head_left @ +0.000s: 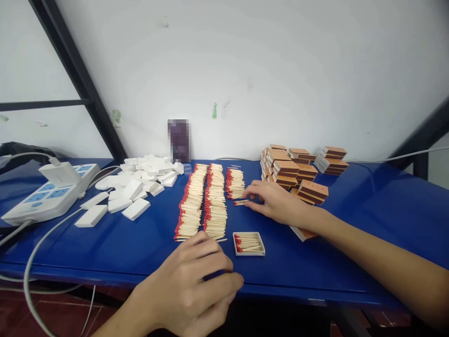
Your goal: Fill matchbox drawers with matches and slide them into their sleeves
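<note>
My right hand (271, 201) reaches over the blue table with thumb and forefinger at the ends of a few matches (240, 202), which lie just below a short row of red-tipped matches (235, 183). Close to the table's front edge, my left hand (196, 281) is loosely curled with gaps between its fingers; nothing shows in it, though some fingertips are hidden. Beyond its knuckles run two long rows of matches (191, 201) (214, 201). A white matchbox tray (264, 253), partly filled with matches, sits between my hands.
White empty-looking box trays (136, 209) are heaped at left. Stacked brown matchboxes (286, 167) stand at right, some partly behind my right arm. A power strip (52, 196) with cables occupies the left end. A blurred dark object (179, 140) leans on the wall.
</note>
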A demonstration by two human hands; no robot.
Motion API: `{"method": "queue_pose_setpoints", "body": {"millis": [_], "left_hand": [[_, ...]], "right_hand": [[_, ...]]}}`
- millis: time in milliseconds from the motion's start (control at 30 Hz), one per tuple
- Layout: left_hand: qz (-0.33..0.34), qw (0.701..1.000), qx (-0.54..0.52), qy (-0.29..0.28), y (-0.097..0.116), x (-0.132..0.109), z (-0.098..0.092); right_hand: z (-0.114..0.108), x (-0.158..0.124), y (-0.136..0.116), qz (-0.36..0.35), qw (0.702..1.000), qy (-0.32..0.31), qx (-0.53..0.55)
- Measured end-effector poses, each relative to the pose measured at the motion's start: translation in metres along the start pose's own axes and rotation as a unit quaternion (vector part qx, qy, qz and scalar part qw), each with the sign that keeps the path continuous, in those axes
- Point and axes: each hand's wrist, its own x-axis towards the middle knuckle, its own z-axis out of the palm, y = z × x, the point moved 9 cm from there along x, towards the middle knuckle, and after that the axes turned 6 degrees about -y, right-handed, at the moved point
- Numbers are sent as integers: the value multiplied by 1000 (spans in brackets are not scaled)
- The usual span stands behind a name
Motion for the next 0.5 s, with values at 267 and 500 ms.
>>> {"method": "queue_pose_setpoints", "body": {"millis": [267,500], "left_hand": [[-18,1000,10,-22,-6,0,9],[-24,1000,4,-20,-6,-1,9]], "right_hand": [[2,0,-8,-14,1000,-8,7],[1,-1,-12,-26,999,4,28]]}}
